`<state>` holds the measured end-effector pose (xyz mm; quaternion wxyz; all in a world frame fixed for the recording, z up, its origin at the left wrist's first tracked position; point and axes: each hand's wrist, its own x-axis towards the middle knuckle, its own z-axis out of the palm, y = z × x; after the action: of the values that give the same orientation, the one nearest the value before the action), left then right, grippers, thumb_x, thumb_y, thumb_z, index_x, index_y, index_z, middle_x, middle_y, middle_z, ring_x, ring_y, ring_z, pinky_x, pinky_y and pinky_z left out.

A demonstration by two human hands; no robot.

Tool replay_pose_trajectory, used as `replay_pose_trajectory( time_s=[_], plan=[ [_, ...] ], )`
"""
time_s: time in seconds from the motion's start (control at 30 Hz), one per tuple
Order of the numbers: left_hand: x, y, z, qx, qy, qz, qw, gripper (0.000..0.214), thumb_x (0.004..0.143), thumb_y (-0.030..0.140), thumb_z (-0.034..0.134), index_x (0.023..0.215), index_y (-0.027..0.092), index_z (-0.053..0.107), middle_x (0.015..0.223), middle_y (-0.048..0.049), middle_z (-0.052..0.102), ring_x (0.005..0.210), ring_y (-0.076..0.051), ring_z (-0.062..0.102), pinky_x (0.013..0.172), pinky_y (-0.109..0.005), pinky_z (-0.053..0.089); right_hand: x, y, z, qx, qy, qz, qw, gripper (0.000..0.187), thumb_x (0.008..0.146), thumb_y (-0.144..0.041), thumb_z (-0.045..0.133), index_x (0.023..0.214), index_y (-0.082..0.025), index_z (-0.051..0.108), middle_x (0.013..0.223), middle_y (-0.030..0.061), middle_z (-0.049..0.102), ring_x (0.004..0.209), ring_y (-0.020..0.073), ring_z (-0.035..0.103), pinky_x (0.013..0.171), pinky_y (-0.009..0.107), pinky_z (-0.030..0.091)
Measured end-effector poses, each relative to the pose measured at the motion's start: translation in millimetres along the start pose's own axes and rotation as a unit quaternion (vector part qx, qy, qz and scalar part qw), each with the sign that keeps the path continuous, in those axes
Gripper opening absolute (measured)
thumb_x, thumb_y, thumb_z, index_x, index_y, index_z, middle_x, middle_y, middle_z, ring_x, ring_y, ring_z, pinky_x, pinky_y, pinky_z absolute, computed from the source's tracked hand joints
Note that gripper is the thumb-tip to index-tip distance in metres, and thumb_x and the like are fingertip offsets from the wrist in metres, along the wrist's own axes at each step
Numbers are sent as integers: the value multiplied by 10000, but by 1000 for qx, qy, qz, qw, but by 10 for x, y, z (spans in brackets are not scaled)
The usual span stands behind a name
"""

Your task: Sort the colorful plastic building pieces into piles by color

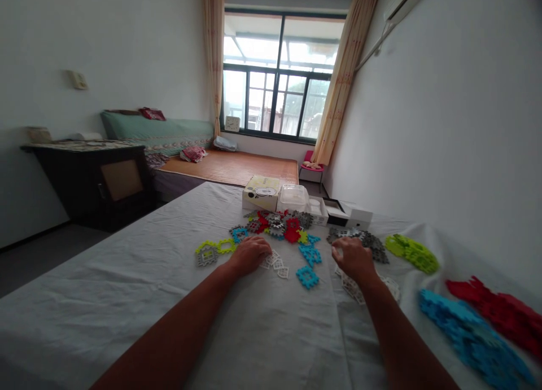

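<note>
My left hand (251,254) rests low over the table, its fingers bent downward at a row of white lattice building pieces (276,262). What its fingertips hold is hidden. To the right, my right hand (354,257) hovers beside a pile of white lattice pieces (352,288), thumb and fingers curved but apart, with nothing visible between them. Blue toothed pieces (307,277) lie between the hands. Left of my left hand are a grey square piece (207,255) and a yellow-green one (226,245).
Mixed pieces (277,225) are heaped before a cream box (260,193) and a clear plastic container (293,197). Grey pieces (375,244), yellow-green pieces (412,253), red pieces (499,311) and blue pieces (470,333) form piles along the right. The tablecloth (139,266) is wrinkled.
</note>
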<state>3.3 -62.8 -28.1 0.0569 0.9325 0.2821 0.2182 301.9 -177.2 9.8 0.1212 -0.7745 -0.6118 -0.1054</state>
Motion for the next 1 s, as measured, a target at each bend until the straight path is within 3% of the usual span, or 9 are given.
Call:
replay_pose_trajectory(
  time_s=[0.07, 0.17, 0.27, 0.47, 0.57, 0.67, 0.73, 0.87, 1.0],
  plan=[
    [-3, -6, 0, 4, 1, -8, 1000, 273, 814, 105, 493, 909, 245, 707, 983, -15, 698, 994, -175, 579, 932, -302, 400, -37, -266, 61, 55, 21, -68, 996, 283, 906, -312, 429, 1002, -222, 679, 1068, 91, 660, 1037, 230, 539, 839, 334, 404],
    [-7, -9, 2, 3, -4, -13, 1000, 277, 804, 103, 490, 898, 240, 712, 954, -23, 698, 978, -175, 584, 913, -294, 416, -135, -737, 163, 127, -37, -194, 972, 277, 908, -340, 470, 1092, -239, 651, 1082, 55, 670, 1057, 215, 542, 887, 313, 393],
    [-6, 0, 4, -9, -9, -9, 1000, 292, 785, 91, 496, 895, 246, 718, 927, -22, 697, 956, -174, 589, 889, -287, 426, -229, -1043, 223, 125, -68, -237, 961, 305, 864, -391, 557, 1132, -264, 629, 1113, 32, 663, 1078, 230, 530, 890, 312, 389],
    [-1, 8, 8, -9, -18, -11, 1000, 296, 767, 84, 500, 882, 245, 719, 906, -20, 692, 939, -172, 593, 876, -282, 429, -294, -1115, 209, 83, -48, -238, 967, 207, 898, -326, 505, 1011, -264, 666, 995, 30, 694, 1000, 211, 555, 889, 332, 362],
    [-5, 1, 17, -5, -18, -5, 1000, 286, 780, 98, 499, 894, 248, 715, 919, -19, 692, 952, -174, 588, 896, -287, 420, -292, -1106, 219, 93, -38, -240, 965, 232, 924, -310, 457, 1003, -303, 676, 1043, 8, 694, 1013, 196, 558, 884, 326, 361],
    [-8, -3, 20, -2, -17, -2, 1000, 285, 787, 100, 496, 897, 251, 711, 923, -17, 692, 962, -178, 588, 911, -295, 411, -218, -1018, 223, 122, -29, -228, 966, 261, 933, -290, 434, 1034, -301, 675, 1063, 15, 690, 1015, 181, 572, 854, 289, 383],
    [-7, -3, 14, 0, -19, -2, 1000, 291, 783, 91, 495, 898, 249, 710, 935, -18, 694, 966, -178, 589, 911, -295, 411, -129, -836, 199, 137, -10, -177, 975, 284, 928, -262, 423, 1105, -267, 645, 1010, 37, 698, 969, 168, 598, 828, 265, 401],
    [-5, 0, -4, 2, -18, -7, 1000, 306, 770, 71, 494, 898, 244, 711, 954, -16, 699, 975, -181, 590, 901, -296, 413, 30, -181, 99, 95, -11, -21, 995, 270, 913, -300, 422, 1049, -244, 648, 895, 43, 701, 844, 167, 635, 717, 253, 417],
    [-5, -4, -7, 3, -11, -15, 1000, 300, 772, 75, 499, 885, 251, 715, 950, -12, 699, 962, -180, 590, 893, -301, 417, 47, 298, 13, 2, -39, 40, 998, 256, 880, -381, 465, 865, -263, 691, 910, 54, 701, 904, 228, 621, 685, 303, 414]
  ],
)
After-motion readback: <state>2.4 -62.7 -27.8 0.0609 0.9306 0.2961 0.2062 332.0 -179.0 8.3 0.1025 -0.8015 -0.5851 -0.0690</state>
